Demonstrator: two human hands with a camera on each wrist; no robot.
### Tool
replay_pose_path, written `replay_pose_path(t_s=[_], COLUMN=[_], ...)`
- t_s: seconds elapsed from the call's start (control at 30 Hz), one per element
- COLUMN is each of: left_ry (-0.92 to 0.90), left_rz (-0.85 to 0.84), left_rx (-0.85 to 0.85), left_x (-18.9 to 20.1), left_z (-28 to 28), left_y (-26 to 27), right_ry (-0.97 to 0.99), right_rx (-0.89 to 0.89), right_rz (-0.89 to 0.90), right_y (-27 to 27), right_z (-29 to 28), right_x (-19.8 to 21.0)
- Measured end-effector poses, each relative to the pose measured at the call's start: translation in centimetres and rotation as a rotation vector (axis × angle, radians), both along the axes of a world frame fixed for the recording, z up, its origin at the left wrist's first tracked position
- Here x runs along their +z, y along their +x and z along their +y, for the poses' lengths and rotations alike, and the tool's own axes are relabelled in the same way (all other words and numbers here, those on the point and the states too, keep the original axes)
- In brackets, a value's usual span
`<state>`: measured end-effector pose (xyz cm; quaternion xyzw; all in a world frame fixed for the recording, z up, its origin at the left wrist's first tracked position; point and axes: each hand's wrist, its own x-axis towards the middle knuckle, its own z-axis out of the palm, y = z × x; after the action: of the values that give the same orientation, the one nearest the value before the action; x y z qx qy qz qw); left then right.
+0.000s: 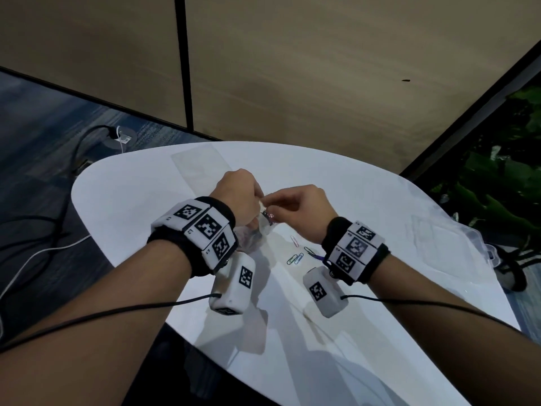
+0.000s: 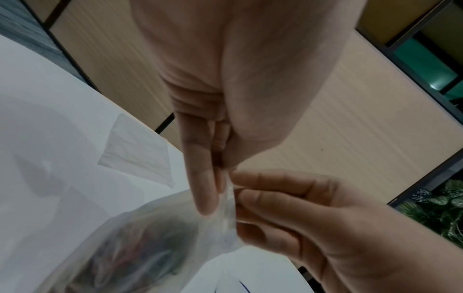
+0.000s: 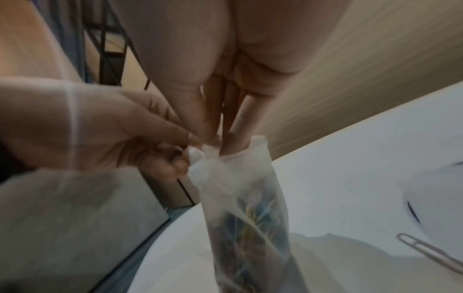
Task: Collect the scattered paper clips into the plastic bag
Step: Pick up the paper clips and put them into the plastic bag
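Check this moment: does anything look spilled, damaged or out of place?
Nothing looks damaged. Several paper clips lie loose on the white table, not yet collected. Both the left hand and right hand pinch the mouth of the plastic bag, which holds colored clips.

Both forearms reach forward, the left hand [image 1: 238, 190] and right hand [image 1: 304, 208] meeting fingertip to fingertip, each pinching the clear plastic bag [image 3: 240, 198].

bag [image 3: 245, 214] bottom cut off, clips inside blurred
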<state>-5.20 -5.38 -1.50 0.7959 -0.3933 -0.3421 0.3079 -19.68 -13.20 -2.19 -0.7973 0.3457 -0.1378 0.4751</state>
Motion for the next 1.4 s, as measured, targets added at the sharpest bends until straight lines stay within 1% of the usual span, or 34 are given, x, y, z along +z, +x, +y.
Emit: replay_pose_path(t_s=[0.03, 0.07, 0.1, 0.13, 0.17, 0.2, 0.23, 0.27, 0.33, 0.4, 0.47, 0.53, 0.57, 0.67, 0.7, 0.77, 0.83, 0.9, 1.07, 1.2, 1.3, 1.4], left_ry=[0.006, 0.005, 0.004, 0.003, 0.004, 0.002, -0.001, -0.003, 0.001, 0.009, 0.013, 0.009, 0.007, 0.010, 0.011, 0.012, 0.008, 0.007, 0.017, 0.016, 0.025, 0.025], left_rz=[0.012, 0.022, 0.031, 0.036, 0.038, 0.040, 0.044, 0.048, 0.046, 0.046, 0.053, 0.054, 0.055, 0.057, 0.058, 0.057, 0.046, 0.039, 0.032, 0.025, 0.028, 0.021], left_rx=[0.008, 0.016, 0.019, 0.020, 0.019, 0.019, 0.018, 0.015, 0.004, -0.003, -0.006, 0.000, 0.003, 0.002, 0.000, -0.008, -0.014, -0.017, -0.020, -0.021, -0.033, -0.041], left_x=[-0.1, -0.1, -0.1, -0.1, 0.0, 0.0, 0.1, 0.2, 0.3, 0.4, 0.5, 0.5, 0.5, 0.6, 0.6, 0.7, 0.7, 0.8, 0.8, 0.8, 0.9, 1.1], left_z=[0.0, 0.0, -0.1, -0.1, -0.1, -0.1, -0.1, -0.1, 0.0, 0.1, 0.3, 0.4, 0.4, 0.5, 0.5, 0.5, 0.5, 0.6, 0.8, 0.8, 0.8, 0.8], left_y=[0.2, 0.3, 0.3, 0.3, 0.2, 0.1, 0.1, 0.0, -0.1, 0.0, 0.2, 0.3, 0.3, 0.3, 0.3, 0.3, 0.2, 0.1, 0.1, 0.2, 0.1, 0.1], right_ry=[0.022, 0.011, -0.055, -0.156, -0.210, -0.202, -0.148, -0.083, -0.056, -0.097, -0.159, -0.239, -0.295, -0.584, -0.628, -0.642, -0.663, -0.682, -0.722, -0.761, -0.738, -0.727], right_rx=[-0.065, -0.145, -0.215, -0.236, -0.214, -0.177, -0.155, -0.152, -0.147, -0.117, -0.053, 0.033, 0.071, 0.240, 0.273, 0.282, 0.278, 0.285, 0.318, 0.374, 0.365, 0.353], right_rz=[-0.047, -0.052, 0.035, 0.243, 0.501, 0.714, 0.848, 0.888, 0.835, 0.770, 0.746, 0.788, 0.839, 0.986, 0.991, 0.943, 0.858, 0.817, 0.842, 0.914, 0.888, 0.861], right_y=[-0.4, -1.1, -2.0, -3.1, -4.3, -5.6, -6.5, -7.2, -7.3, -6.3, -5.0, -4.0, -3.6, -3.5, -3.7, -4.0, -4.3, -4.6, -4.1, -4.2, -4.8, -5.0], right_z=[-0.3, -1.0, -1.9, -2.6, -2.9, -2.8, -2.5, -1.9, -0.7, 0.5, 1.7, 2.7, 3.0, 3.7, 3.8, 3.6, 3.5, 3.5, 2.5, 3.2, 3.5, 2.2], right_x=[0.1, -0.2, -0.7, -1.6, -2.9, -4.4, -6.0, -7.3, -8.9, -9.6, -9.9, -10.3, -10.4, -10.9, -11.2, -11.9, -12.4, -12.1, -11.2, -10.9, -11.5, -11.3])
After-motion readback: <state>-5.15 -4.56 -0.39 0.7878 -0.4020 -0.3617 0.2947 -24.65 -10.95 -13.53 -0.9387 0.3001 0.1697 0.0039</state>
